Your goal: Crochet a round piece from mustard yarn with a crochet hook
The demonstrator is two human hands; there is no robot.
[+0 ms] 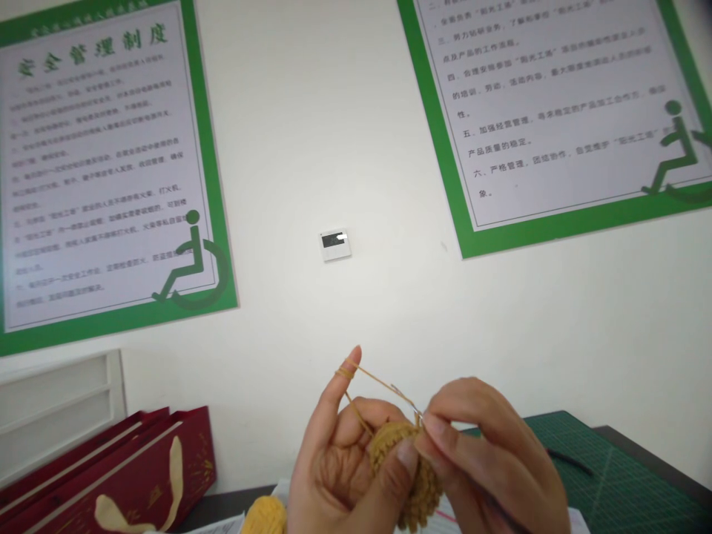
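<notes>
My left hand [356, 467] pinches a mustard-brown crochet piece [397, 445] between thumb and fingers. Its raised index finger has yarn [375, 377] looped round the tip, and the strand runs tautly down to the right. In my right hand [489, 452] is a crochet hook [409, 400], gripped close to its metal tip. The tip meets the yarn at the top edge of the piece. Most of the handle is hidden by the right hand. A ball of yellow yarn [265, 515] lies low, just left of my left hand.
Dark red paper bags [144, 482] with cream handles stand at the left. A green cutting mat [628, 482] lies at the right, with a thin black object [572, 461] on it. Papers [222, 525] show beneath. Behind are a white wall, green-framed posters [214, 193] and a small wall panel [335, 246].
</notes>
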